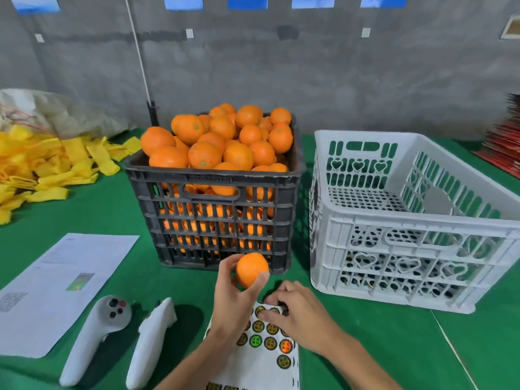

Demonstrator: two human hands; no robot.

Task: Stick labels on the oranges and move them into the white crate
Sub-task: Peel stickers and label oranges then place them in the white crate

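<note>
A: Left side?
B: Paper (60, 291) lower left, two controllers (118, 339) beside it. My left hand (236, 302) grips an orange (251, 269), low centre, before the black crate (213, 218).
A: Right?
B: My right hand (298, 313), fingers curled, pinches at the label sheet (264, 350). White crate (408, 220) far right.

Left hand (235, 298) grips orange (251, 269)

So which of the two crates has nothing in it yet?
The white crate on the right: its perforated floor shows bare. The black crate beside it is heaped with oranges above its rim.
</note>
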